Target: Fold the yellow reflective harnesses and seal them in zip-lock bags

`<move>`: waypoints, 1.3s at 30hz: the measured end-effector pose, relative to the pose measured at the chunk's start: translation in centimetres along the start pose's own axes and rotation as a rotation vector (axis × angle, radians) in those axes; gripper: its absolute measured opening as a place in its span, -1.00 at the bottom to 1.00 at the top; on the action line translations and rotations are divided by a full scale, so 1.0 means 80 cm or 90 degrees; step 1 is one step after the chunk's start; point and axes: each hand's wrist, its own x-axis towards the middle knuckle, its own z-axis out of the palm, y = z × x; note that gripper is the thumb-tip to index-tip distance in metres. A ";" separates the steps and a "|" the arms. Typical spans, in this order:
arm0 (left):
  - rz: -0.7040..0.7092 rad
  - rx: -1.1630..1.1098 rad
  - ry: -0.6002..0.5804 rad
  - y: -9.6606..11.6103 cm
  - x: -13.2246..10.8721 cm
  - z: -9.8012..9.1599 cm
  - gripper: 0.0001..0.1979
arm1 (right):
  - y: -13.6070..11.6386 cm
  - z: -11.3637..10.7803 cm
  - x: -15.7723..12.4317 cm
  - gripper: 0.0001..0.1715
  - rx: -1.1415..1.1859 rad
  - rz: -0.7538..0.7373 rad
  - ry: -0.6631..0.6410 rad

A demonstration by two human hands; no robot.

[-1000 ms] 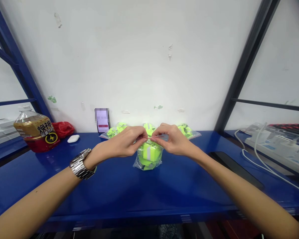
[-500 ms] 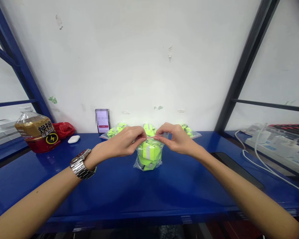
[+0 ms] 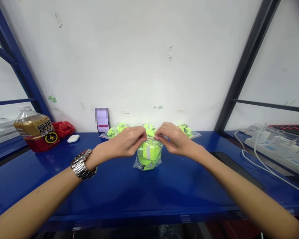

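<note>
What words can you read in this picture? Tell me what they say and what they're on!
"焕神" in big black characters on the plastic drink bottle.
Smaller text under those characters on the bottle: too small to read.
Card standing against the wall: blurred, cannot be read.
Wristwatch: any marks are too small to read.
Power strip: any marks are too small to read.

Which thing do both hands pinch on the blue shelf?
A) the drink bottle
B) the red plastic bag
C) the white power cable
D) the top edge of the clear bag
D: the left hand and the right hand pinch the top edge of the clear plastic bag of neon-yellow reflective items.
</note>
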 end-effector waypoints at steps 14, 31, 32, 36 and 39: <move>-0.015 -0.064 -0.002 0.002 0.004 -0.002 -0.86 | -0.003 0.001 0.002 -0.85 0.037 0.030 0.011; -0.032 0.058 -0.051 0.000 0.003 -0.002 -0.82 | 0.001 -0.006 0.000 -0.94 0.093 0.064 0.014; -0.037 0.055 -0.056 0.000 0.003 -0.002 -0.82 | 0.001 -0.006 0.001 -0.93 0.092 0.063 0.014; -0.034 0.019 -0.046 0.003 0.006 -0.006 -0.85 | 0.000 -0.005 0.001 -0.92 0.129 0.089 0.013; -0.014 -0.003 -0.041 0.009 0.012 -0.008 -0.83 | -0.004 -0.007 0.003 -0.90 0.172 0.107 -0.003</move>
